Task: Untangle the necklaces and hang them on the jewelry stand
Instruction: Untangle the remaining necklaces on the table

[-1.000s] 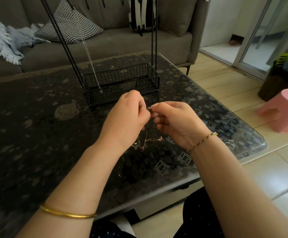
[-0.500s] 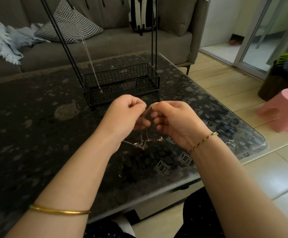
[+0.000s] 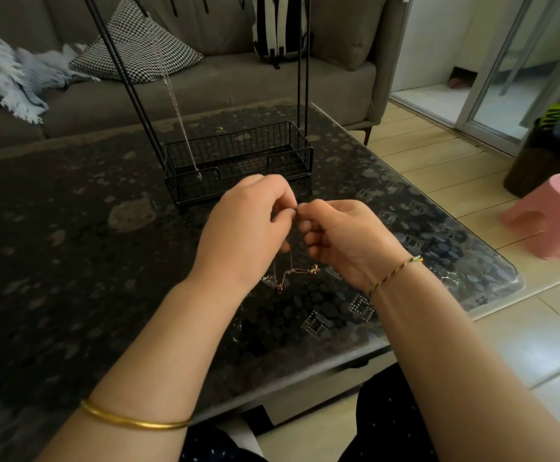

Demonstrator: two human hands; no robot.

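Left hand (image 3: 248, 228) and right hand (image 3: 345, 238) each pinch-grip the thin tangled gold necklace (image 3: 297, 272) above the tabletop (image 3: 71, 245); a silver chain (image 3: 178, 105) dangles at the black wire stand basket (image 3: 272, 168).

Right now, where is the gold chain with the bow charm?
Centre of the head view: the gold chain dangles between the left hand and right hand, which pinch it, over the table, nearer than the jewelry stand.

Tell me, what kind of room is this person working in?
Most likely a home living room: a grey sofa with a checked cushion stands behind the dark glass-topped coffee table, and a pink plastic stool sits on the tiled floor at the right.
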